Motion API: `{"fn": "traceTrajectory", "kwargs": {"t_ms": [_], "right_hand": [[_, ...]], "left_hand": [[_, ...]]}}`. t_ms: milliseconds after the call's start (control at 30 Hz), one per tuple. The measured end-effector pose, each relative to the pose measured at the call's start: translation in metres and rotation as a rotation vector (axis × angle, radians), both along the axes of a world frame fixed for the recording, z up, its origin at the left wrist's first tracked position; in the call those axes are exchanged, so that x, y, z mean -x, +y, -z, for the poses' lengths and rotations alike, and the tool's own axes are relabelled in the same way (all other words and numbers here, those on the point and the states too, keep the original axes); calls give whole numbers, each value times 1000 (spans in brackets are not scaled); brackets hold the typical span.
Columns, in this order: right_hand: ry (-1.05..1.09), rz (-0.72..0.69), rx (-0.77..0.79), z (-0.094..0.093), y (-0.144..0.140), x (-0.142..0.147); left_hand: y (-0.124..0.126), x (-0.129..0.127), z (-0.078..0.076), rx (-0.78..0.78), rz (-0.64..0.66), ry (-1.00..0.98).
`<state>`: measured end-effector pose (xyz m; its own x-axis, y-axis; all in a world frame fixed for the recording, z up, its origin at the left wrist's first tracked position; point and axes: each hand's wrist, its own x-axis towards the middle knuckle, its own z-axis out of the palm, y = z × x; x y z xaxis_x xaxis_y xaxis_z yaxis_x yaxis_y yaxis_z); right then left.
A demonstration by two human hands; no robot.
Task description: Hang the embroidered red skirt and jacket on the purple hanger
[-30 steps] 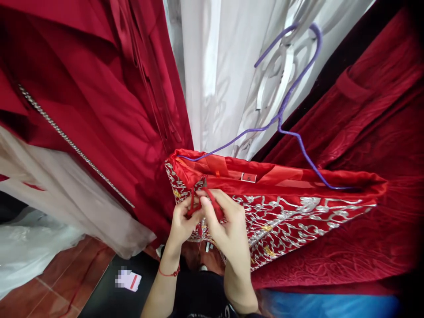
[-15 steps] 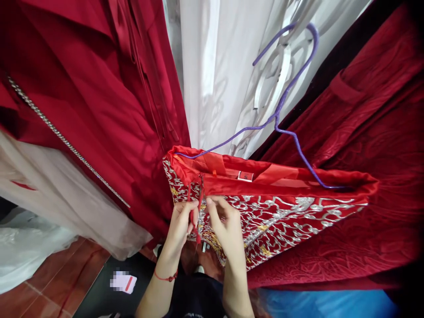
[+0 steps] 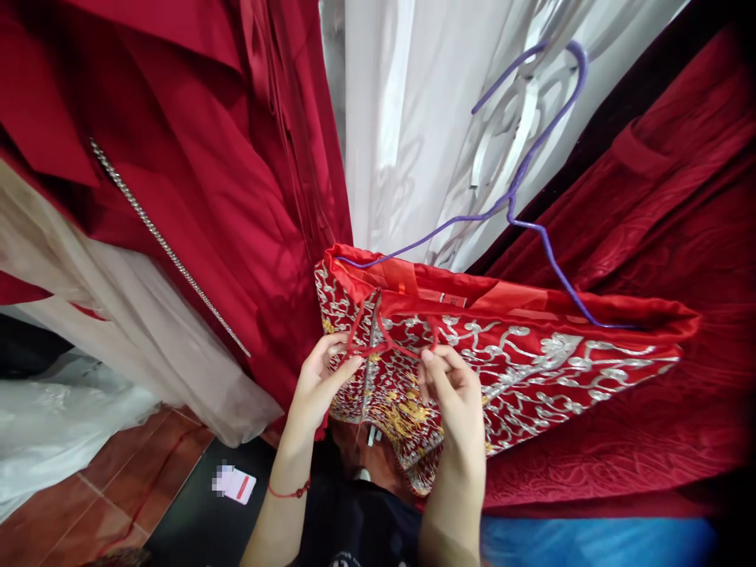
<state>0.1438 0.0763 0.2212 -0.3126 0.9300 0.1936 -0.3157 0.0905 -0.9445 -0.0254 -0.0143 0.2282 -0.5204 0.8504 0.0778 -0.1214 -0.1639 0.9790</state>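
Observation:
A red garment (image 3: pixel 531 362) with silver and gold embroidery hangs on a purple wire hanger (image 3: pixel 520 189). Thin red cords (image 3: pixel 383 340) run from its waistband near the left end. My left hand (image 3: pixel 322 382) pinches one cord end against the cloth. My right hand (image 3: pixel 452 390) pinches the other cord end, and the cord is stretched between the two hands. A red string bracelet sits on my left wrist.
Dark red satin garments (image 3: pixel 194 173) with a rhinestone strap (image 3: pixel 165 244) hang at left, white fabric (image 3: pixel 407 126) behind, red velvet (image 3: pixel 661 236) at right. Pale tulle (image 3: pixel 88 315) drapes at lower left. A small tag (image 3: pixel 235 483) lies on the dark floor.
My hands have moved apart, pulling the red cords sideways; before they were close together at the garment's left end. The view has shifted slightly.

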Motion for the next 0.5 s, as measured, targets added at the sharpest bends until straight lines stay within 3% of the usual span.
{"fn": "traceTrajectory", "kwargs": {"t_ms": [133, 267, 333, 400, 500], "right_hand": [[0, -25, -7, 1, 3, -27], [50, -106, 20, -2, -3, -57], [128, -108, 36, -4, -8, -75], [200, -50, 41, -7, -11, -91], [258, 86, 32, -8, -13, -111]], "left_hand": [[-2, 10, 2, 71, 102, 166], [-9, 22, -3, 127, 377, 334], [-15, 29, -6, 118, 443, 372], [-19, 36, -9, 62, 372, 329], [-17, 41, -13, -116, 50, 156]]}}
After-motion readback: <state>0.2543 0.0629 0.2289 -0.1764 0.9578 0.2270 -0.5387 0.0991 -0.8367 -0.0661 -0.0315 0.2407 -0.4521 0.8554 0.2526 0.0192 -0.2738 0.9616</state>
